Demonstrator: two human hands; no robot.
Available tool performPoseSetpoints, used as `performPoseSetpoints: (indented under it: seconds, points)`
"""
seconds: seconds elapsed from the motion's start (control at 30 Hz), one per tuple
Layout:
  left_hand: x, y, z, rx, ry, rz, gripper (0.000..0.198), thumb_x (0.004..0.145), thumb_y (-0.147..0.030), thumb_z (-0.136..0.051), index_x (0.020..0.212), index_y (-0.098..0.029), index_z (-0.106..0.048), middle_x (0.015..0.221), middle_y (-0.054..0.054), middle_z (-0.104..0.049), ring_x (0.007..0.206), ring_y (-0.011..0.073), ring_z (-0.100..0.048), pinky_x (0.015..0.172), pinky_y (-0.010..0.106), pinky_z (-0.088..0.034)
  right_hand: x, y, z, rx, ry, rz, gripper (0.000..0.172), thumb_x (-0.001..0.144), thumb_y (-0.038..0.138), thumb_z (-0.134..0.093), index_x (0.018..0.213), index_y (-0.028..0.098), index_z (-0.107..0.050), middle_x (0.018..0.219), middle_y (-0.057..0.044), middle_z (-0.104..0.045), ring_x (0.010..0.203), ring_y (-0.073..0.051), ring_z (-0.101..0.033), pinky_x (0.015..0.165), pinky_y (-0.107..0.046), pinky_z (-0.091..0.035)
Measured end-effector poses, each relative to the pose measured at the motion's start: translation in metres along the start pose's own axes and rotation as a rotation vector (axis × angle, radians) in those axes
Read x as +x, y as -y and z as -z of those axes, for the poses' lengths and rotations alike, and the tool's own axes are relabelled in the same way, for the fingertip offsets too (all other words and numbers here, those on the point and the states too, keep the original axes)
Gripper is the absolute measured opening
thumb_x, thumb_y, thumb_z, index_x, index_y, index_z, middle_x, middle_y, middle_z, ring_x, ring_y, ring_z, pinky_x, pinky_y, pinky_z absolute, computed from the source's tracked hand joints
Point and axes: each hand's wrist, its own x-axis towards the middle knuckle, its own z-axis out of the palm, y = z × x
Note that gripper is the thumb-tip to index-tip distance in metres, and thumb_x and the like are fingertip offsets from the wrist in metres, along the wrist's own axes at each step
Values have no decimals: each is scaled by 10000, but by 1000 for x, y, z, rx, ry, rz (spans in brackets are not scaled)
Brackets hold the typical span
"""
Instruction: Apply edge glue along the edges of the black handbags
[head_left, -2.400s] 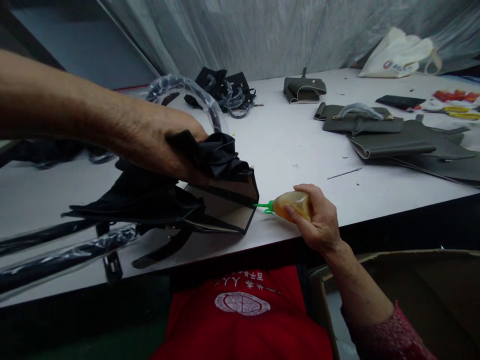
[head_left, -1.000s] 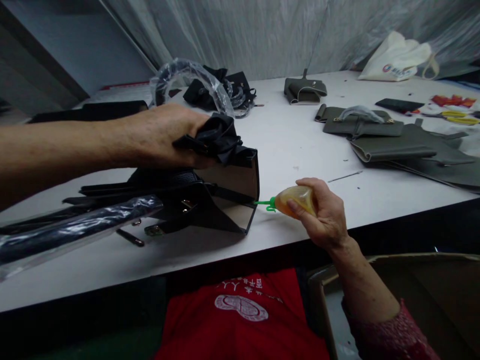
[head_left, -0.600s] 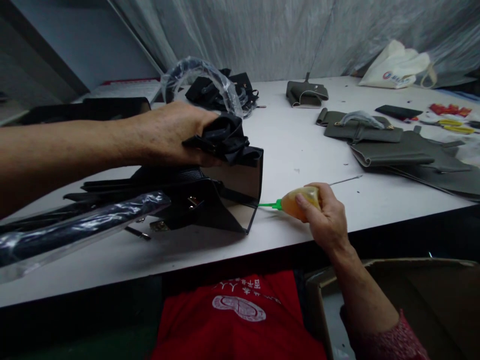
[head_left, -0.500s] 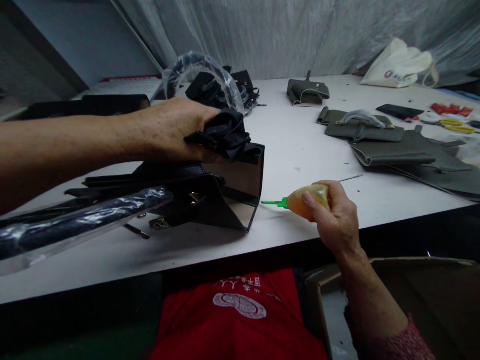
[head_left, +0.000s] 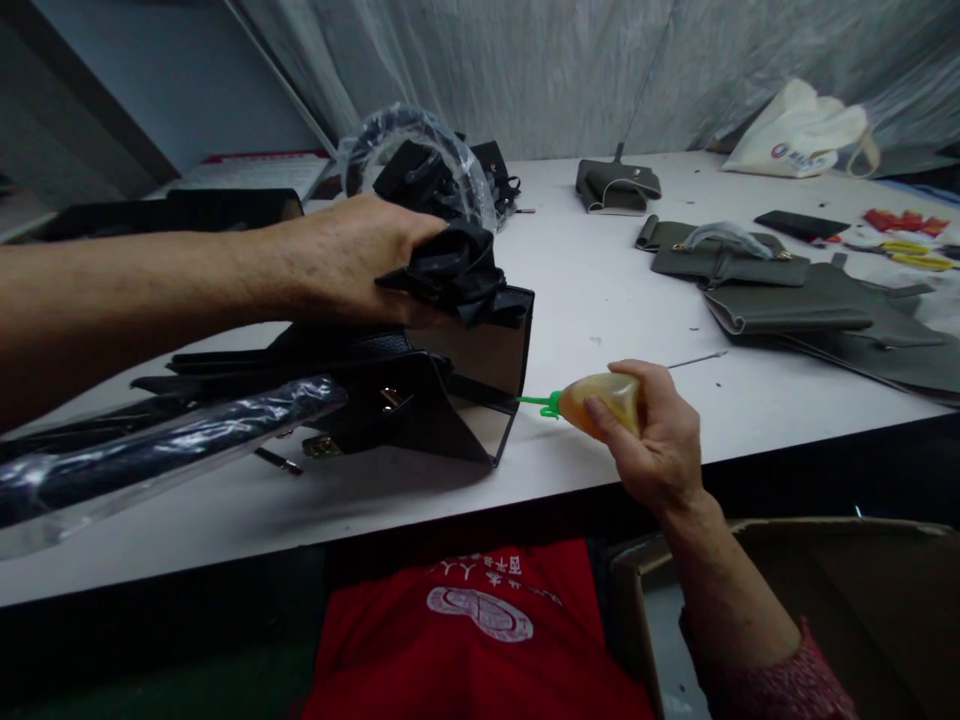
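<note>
A black handbag (head_left: 397,420) lies on its side on the white table, its beige inside showing at the right end. My left hand (head_left: 360,255) is closed around bunched black material at the top of the bag; the fingertips are partly hidden. In my right hand (head_left: 652,440) is a squeeze bottle (head_left: 600,400) of amber liquid with a thin green nozzle. The nozzle's tip meets the edge of the bag's open end; whether it touches cannot be made out. A plastic-wrapped handle (head_left: 172,450) extends to the left, and another wrapped handle (head_left: 420,125) arches behind my hand.
Grey leather pieces (head_left: 795,300) lie at the right, with a thin metal rod (head_left: 697,359) nearby. Farther back are yellow-handled scissors (head_left: 915,255), red packets (head_left: 904,221) and a white cloth bag (head_left: 799,135). A cardboard box (head_left: 825,600) stands below the table's front edge.
My right hand has moved slightly left with the bottle, bringing the green nozzle to the bag's edge. My left hand and the bag have shifted very slightly right.
</note>
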Motion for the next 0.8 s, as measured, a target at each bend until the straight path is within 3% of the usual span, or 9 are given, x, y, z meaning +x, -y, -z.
performPoseSetpoints:
  seconds: [0.1,0.23,0.37,0.5,0.6,0.67,0.8]
  points:
    - [1,-3,1,49,12,19,346,735,-406,-690,1007,-200,-637,890,-22,-679,827,168,-633,700,253,-408,0,1,-2,-35,51,89,350,916,459,-656,1172,232,-585,1045,-78,-674,808,-219,-642,717,-389,-538]
    - [1,-3,0,99,-43,65,455,733,-451,-719,1077,-177,-601,940,13,-672,841,182,-614,670,246,-378,3,0,-1,3,93,122,338,915,444,-668,1165,232,-589,1006,-62,-678,791,-210,-645,722,-376,-546]
    - [-2,-1,-3,75,-67,-12,420,756,-473,-694,1055,-193,-604,927,2,-675,842,177,-629,692,253,-395,5,-2,-2,-5,36,82,353,907,455,-673,1166,229,-591,1020,-66,-680,799,-213,-644,737,-382,-544]
    - [-6,2,-5,15,-100,-154,308,798,-446,-646,982,-200,-625,858,-25,-658,783,144,-616,704,254,-401,4,-4,-4,54,96,-21,348,904,491,-672,1123,230,-605,831,-7,-654,647,-175,-597,639,-340,-515]
    - [-8,2,-6,47,-172,-239,272,846,-441,-608,942,-190,-649,857,-10,-599,756,127,-573,697,254,-387,3,-5,-4,58,43,-33,371,893,500,-680,1139,232,-609,845,-11,-656,648,-172,-590,620,-334,-499]
    - [-9,1,-7,75,-209,-231,279,840,-442,-625,969,-200,-673,915,6,-570,785,136,-562,712,267,-396,3,-3,-4,30,16,-27,368,890,489,-682,1140,229,-609,861,-18,-658,660,-173,-591,620,-334,-493]
    - [-15,1,-9,62,-227,-163,313,825,-472,-620,992,-222,-705,1002,23,-555,834,152,-560,736,291,-414,0,2,-2,104,132,-32,331,903,475,-673,1113,229,-606,772,14,-628,603,-151,-573,583,-308,-483]
